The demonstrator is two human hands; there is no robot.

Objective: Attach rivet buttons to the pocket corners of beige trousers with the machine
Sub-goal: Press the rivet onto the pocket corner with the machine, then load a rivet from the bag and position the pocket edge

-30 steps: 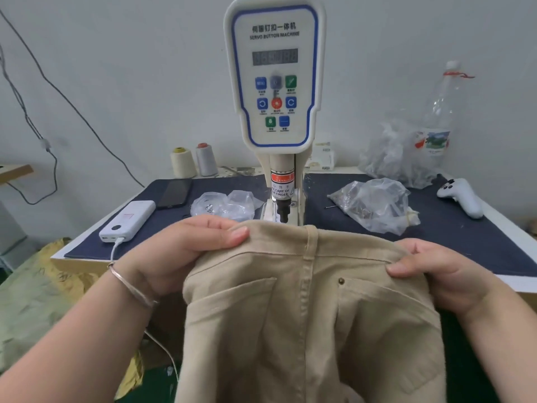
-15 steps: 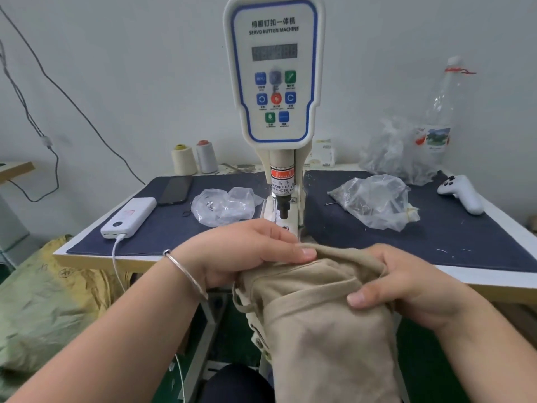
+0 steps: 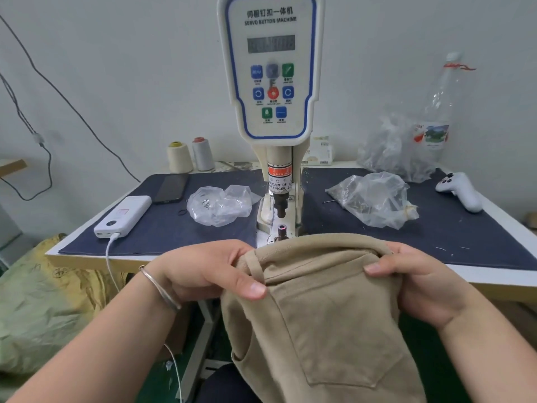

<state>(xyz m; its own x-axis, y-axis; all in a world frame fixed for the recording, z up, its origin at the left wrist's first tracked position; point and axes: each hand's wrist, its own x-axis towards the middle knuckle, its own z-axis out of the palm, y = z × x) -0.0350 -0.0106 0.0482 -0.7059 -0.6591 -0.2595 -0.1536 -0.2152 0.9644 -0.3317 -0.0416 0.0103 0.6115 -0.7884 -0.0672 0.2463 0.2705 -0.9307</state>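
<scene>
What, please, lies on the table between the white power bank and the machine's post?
In the head view, a crumpled clear plastic bag with small metal parts lies on the dark blue mat between the power bank and the machine.

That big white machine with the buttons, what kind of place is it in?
Probably a small clothing workshop. The white servo button machine stands on a table, two hands hold beige cotton trousers before it, and two thread cones sit by the wall.

Trousers (image 3: pixel 325 309) before machine (image 3: pixel 273 82); bag (image 3: pixel 220 205) left, bag (image 3: pixel 374 199) right, on table (image 3: pixel 174 228)
</scene>
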